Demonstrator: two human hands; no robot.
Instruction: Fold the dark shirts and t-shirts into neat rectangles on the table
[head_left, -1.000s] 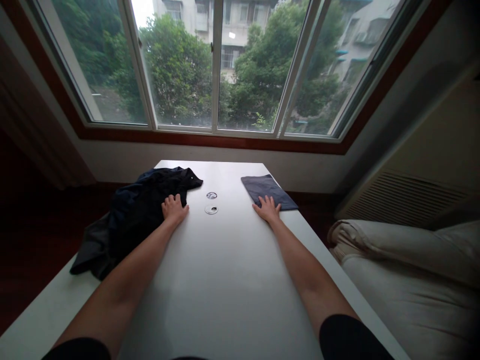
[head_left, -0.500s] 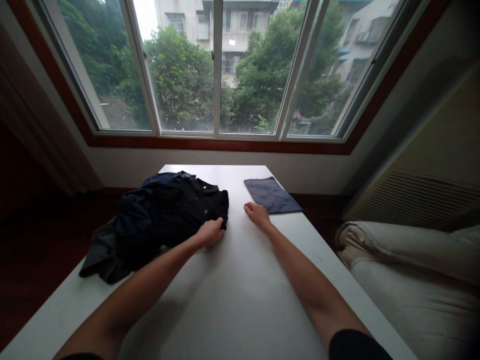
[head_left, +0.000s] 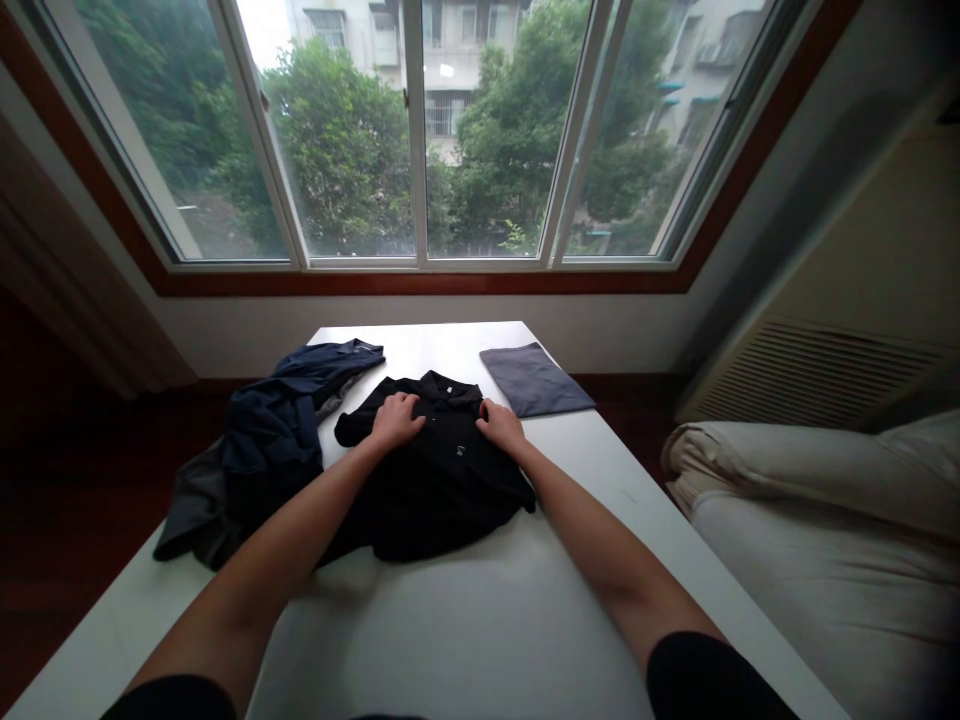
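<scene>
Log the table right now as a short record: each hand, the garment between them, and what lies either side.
Left hand: on the black shirt; grip unclear
Right hand: at the shirt's edge beside the collar; grip unclear
Black shirt: partly spread on the white table, collar toward the window
Left side: rumpled navy garment, dark grey fabric
Right side: flat grey-blue cloth

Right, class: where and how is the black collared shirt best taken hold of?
Probably by both shoulders, beside the collar, pinching from above: the black collared shirt lies spread on the white table, collar toward the window, shoulders at the left hand and right hand.
</scene>
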